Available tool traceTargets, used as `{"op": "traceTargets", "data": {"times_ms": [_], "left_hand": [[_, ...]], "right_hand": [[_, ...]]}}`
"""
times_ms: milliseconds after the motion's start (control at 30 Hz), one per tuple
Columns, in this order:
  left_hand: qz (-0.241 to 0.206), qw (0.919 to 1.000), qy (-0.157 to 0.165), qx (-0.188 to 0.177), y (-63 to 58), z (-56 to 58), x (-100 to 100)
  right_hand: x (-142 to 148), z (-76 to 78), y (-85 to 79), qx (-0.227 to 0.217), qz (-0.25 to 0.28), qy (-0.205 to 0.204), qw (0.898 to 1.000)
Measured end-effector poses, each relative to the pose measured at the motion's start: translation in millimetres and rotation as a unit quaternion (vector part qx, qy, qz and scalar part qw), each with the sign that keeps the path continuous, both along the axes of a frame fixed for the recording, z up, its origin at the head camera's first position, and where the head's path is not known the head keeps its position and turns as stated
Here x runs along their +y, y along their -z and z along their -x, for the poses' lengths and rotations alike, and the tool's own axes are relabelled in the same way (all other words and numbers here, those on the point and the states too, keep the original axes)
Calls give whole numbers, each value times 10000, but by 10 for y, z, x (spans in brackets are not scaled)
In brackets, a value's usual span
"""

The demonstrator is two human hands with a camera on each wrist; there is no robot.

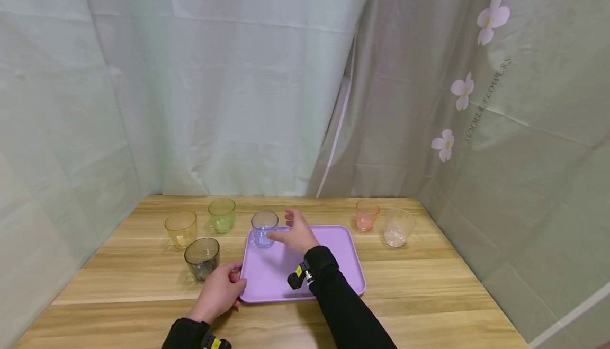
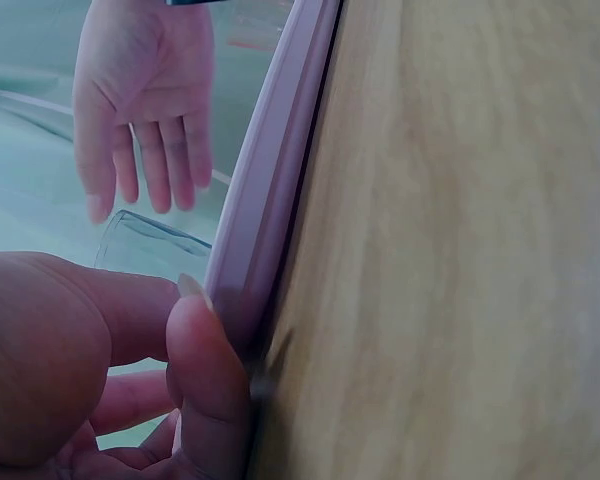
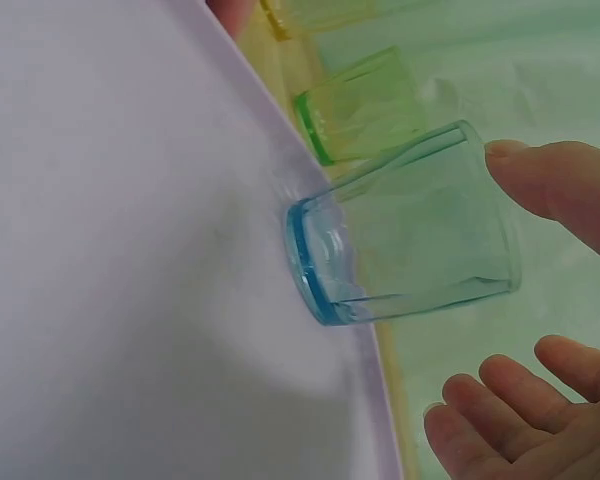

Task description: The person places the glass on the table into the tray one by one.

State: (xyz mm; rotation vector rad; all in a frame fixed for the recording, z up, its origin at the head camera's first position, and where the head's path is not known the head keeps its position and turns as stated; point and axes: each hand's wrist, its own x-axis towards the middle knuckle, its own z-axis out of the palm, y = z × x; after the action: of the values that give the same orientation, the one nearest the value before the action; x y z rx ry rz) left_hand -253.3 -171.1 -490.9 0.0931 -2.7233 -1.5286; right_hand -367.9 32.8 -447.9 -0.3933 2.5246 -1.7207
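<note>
A clear blue glass (image 1: 264,229) stands upright at the back left corner of the purple tray (image 1: 300,275). My right hand (image 1: 299,234) is spread beside that glass; in the right wrist view its thumb (image 3: 550,185) is right at the glass's rim while the other fingers (image 3: 510,410) stay apart from it. With thumb and fingers my left hand (image 1: 219,292) pinches the tray's front left corner. The left wrist view shows the fingertips (image 2: 208,350) at the tray's edge (image 2: 265,200).
Left of the tray stand a grey glass (image 1: 202,260), a yellow glass (image 1: 181,231) and a green glass (image 1: 222,216). At the back right are an orange glass (image 1: 366,216) and a colourless glass (image 1: 398,228). Curtains (image 1: 248,84) hang around the wooden table (image 1: 429,296).
</note>
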Motion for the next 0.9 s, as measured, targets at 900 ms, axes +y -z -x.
{"op": "traceTargets", "data": {"times_ms": [900], "left_hand": [[-2, 10000, 0, 36, -5, -13, 7]], "right_hand": [[351, -66, -121, 204, 91, 171, 9996]]}}
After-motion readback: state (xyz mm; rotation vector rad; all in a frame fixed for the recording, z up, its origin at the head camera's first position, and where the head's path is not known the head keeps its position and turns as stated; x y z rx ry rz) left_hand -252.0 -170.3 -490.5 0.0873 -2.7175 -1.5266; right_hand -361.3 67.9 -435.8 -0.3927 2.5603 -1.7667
